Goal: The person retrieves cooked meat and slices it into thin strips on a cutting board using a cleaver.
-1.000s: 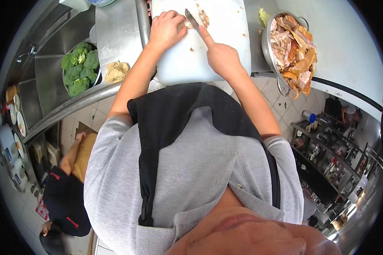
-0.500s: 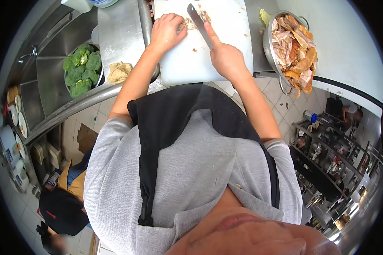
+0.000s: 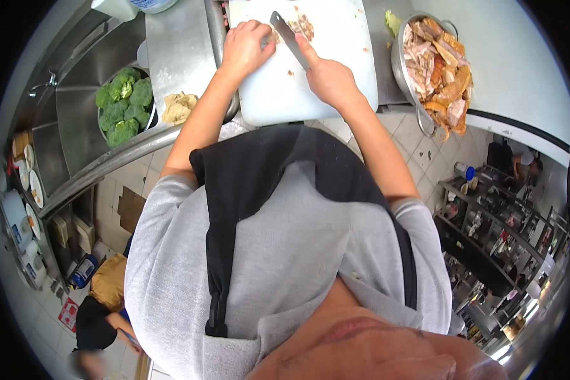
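Note:
My right hand [image 3: 331,81] grips a knife [image 3: 289,40], its index finger stretched along the top of the blade. The blade slants to the upper left over a white cutting board [image 3: 342,44]. My left hand [image 3: 248,49] rests on the board's left side, fingers curled down on a small brownish piece of meat [image 3: 272,38] beside the blade. Its fingertips partly hide that piece. Chopped meat bits [image 3: 304,27] lie just right of the blade, and a few crumbs are scattered over the board.
Right of the board stands a metal colander [image 3: 398,71] heaped with cooked meat pieces [image 3: 446,82]. To the left, a bowl of broccoli [image 3: 124,104] sits in a steel sink [image 3: 76,120], near a crumpled beige cloth-like lump [image 3: 178,107]. A co-worker [image 3: 98,316] is behind, lower left.
The knife has shifted left toward my left hand, showing more chopped bits on its right. My left hand stays nearly in place. The co-worker behind has moved downward in view.

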A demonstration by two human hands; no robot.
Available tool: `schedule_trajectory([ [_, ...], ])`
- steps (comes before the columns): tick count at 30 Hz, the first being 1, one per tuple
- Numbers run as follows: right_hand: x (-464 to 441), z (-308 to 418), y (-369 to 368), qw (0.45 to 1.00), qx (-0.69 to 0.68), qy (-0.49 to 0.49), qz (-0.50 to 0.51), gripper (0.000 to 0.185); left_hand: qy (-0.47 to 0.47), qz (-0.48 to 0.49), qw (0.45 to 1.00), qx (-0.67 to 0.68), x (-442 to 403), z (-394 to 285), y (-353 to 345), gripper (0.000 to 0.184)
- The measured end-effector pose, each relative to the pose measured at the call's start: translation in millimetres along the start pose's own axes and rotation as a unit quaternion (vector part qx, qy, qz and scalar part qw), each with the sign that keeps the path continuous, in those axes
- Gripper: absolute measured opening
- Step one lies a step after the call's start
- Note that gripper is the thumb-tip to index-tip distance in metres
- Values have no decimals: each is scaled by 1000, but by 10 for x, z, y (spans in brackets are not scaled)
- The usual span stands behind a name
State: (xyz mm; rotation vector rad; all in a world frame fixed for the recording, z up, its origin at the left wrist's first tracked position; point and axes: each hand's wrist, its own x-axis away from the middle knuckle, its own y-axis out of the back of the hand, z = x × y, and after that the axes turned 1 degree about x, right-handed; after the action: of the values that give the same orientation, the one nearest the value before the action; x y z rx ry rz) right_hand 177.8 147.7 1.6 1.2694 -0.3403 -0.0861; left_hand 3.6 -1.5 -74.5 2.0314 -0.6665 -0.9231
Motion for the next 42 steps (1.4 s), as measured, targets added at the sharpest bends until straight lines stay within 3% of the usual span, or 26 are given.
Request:
schedule_trajectory([
  [11,160,115,73,999,-10,10,-37,80,-6,-28,1000,-7,89,62,54,20],
  [13,104,32,-47,1000,13,8,3,80,-11,-30,999,-10,70,56,47,19],
  [23,234,99,-7,999,-13,21,-28,80,-2,-35,999,3,157,79,57,16],
  [26,171,74,18,1000,9,23,19,79,-3,-32,999,-7,108,92,114,16],
  [31,229,-43,303,999,-16,-30,6,77,-9,-3,1000,-8,71,104,20,15],
  [34,125,-280,257,996,-7,-69,-51,76,-39,-23,999,-2,-53,96,-24,15],
  [37,55,-404,200,995,10,-96,-39,77,-26,-1,999,-23,-121,59,31,21],
  [42,14,-415,-54,994,-22,-82,-61,78,40,42,998,-3,-163,68,62,31],
])
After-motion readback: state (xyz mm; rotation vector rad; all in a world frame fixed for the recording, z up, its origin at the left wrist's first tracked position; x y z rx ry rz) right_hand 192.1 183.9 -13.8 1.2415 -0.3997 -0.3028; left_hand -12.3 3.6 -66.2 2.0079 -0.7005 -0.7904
